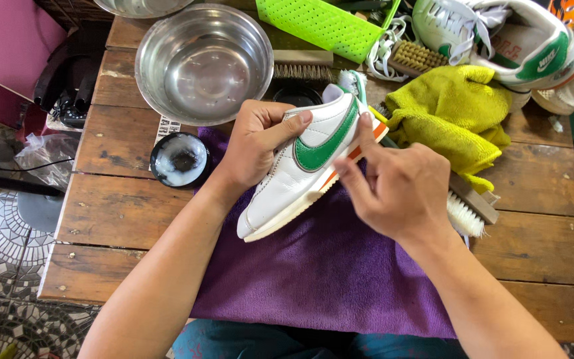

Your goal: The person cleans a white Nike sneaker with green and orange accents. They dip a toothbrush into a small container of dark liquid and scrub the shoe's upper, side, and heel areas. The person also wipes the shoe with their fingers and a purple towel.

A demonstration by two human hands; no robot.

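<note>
Lighting: we record bright, even daylight from above. Glare: soft highlights inside the steel bowl (202, 63) and on the white shoe (303, 166). Shadows: short, soft, beneath the hands on the purple cloth (327, 272). Focus: sharp at centre. Edges: we note slight wide-angle bending of the bench (114, 219) planks.
</note>
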